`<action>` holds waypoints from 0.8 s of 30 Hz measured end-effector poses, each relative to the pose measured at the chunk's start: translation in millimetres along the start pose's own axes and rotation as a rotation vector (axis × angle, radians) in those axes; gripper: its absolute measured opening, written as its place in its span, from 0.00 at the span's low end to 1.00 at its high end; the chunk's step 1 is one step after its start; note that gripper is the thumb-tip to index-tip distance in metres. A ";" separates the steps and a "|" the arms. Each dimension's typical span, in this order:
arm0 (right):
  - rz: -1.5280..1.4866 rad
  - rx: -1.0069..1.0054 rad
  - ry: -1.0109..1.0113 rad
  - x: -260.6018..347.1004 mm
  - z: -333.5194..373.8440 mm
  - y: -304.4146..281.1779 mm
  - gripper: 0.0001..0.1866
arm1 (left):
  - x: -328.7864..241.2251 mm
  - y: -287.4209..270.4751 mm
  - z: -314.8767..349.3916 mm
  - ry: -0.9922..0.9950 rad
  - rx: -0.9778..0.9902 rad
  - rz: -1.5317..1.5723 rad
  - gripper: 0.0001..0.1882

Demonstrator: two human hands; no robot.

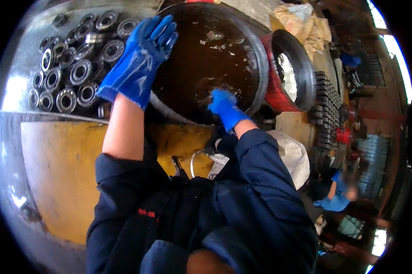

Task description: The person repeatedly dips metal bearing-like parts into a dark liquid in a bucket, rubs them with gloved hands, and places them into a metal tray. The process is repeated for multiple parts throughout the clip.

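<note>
Both my hands wear blue rubber gloves. My left hand [152, 40] is raised at the left rim of a large round drum [261, 68] of dark brown liquid [192, 55]. Its fingers are stretched out, lightly bent, and no object shows in them. Many ring-shaped metal bearings [80, 72] lie just left of it, some stacked on others. At the near right side of the drum, my right hand [225, 106] reaches down to the liquid, where ripples and bubbles show. Its fingertips are blurred and partly hidden, so anything in them cannot be made out.
The bearings lie on a shiny metal surface [15, 98] above a yellow panel [64, 173]. A red drum [279, 82] stands right of the large one, with crumpled tan sacking [313, 29] behind. Dark metal parts [327, 109] stand in rows farther right. Another person [337, 194] is at the lower right.
</note>
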State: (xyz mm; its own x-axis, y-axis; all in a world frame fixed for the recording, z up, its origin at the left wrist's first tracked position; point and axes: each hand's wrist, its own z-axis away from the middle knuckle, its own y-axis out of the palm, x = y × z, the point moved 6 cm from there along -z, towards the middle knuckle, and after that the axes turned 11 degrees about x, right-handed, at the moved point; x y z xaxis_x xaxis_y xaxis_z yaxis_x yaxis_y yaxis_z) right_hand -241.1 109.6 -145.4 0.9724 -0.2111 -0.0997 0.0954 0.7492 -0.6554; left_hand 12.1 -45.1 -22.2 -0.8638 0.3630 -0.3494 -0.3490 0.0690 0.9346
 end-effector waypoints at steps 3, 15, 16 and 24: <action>-1.066 -0.029 -0.165 -69.8 -25.6 44.3 0.27 | 13.5 15.4 -2.2 -0.027 0.051 0.010 0.23; 0.111 -0.181 -0.270 -21.9 -5.9 5.3 0.19 | 21.2 15.3 -10.8 -0.056 -0.002 0.050 0.15; -0.054 -0.206 -0.238 -37.4 -13.6 13.9 0.20 | 18.8 20.0 -10.8 -0.083 -0.005 0.074 0.14; 0.181 -0.239 -0.148 -22.3 -4.4 27.1 0.20 | 21.9 17.8 -10.1 -0.209 0.002 0.157 0.14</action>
State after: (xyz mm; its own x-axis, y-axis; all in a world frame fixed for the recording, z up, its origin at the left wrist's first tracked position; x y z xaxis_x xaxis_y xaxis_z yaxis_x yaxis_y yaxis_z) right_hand -261.2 131.8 -164.3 0.9910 0.0184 -0.1324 -0.1173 0.5941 -0.7958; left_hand -16.7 -45.4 -13.9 -0.8134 0.5535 -0.1787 -0.2154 -0.0014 0.9765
